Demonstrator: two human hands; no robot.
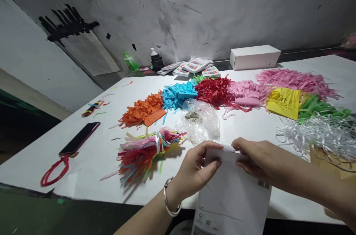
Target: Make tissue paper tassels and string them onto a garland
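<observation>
Left hand [194, 172]: closed on the upper end of a white carton [230, 198], our thumb on its near face; a silver bangle [166, 198] rings our wrist.
Right hand [257, 157]: closed too, thumb and fingers pinching the same end at its right side.
Carton's place: between our hands, jutting out past the near edge of the table [89, 161]; we cannot tell whether it touches the tabletop.
Left edge: we see a dark phone [80, 138] with a red strap [54, 172] trailing toward the near edge; farther along lies a black-and-yellow item [91, 109].
Left of our hands: a multicolored fringe bundle [144, 153], bound with a pale band, near the near edge.
Middle: orange fringe [139, 111], blue fringe [176, 94], then a clear plastic bag [207, 127] just beyond our carton, dark red fringe [213, 90] and pale pink fringe [247, 92].
Far edge: printed packs [194, 65] in a loose pile, then a white box [254, 58].
Toward the right edge: yellow fringe [283, 101], brighter pink fringe [297, 81] behind it, green fringe [319, 109], and silver strands [319, 133] nearer us.
</observation>
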